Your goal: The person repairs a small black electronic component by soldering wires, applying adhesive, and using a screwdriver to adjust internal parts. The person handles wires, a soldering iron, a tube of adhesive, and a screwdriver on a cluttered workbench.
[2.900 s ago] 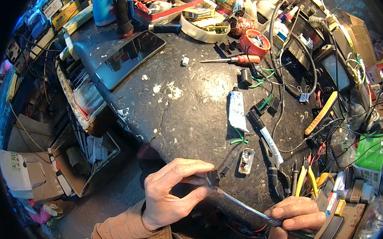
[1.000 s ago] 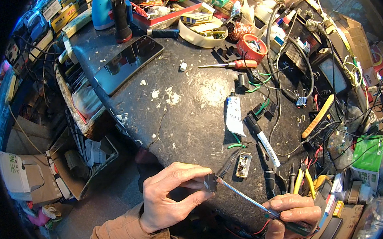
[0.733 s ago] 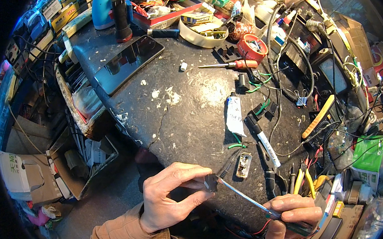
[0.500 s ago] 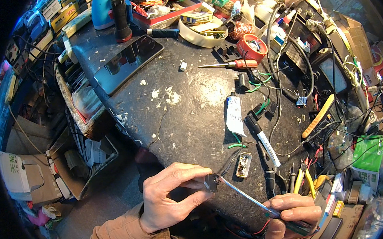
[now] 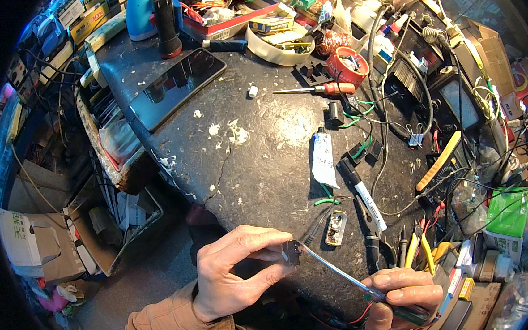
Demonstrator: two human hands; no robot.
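Pinching small black part [image 5: 292,252] at near table [image 5: 264,165] edge, left hand [image 5: 236,279] clamped on it; right hand [image 5: 398,297] fisted round screwdriver [image 5: 347,277], tip at part. Risk: tip slipping, jabbing fingers.

Dark scarred workbench [image 5: 258,165], cardboard boxes [image 5: 28,239] on floor left.

Screwdriver [image 5: 347,277] handle hidden in right hand [image 5: 401,297].

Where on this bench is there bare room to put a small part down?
Bare patch mid-bench, between the dark phone, the red-handled screwdriver and the white tube, only flecked with crumbs. The right side is crowded with cables and tools.
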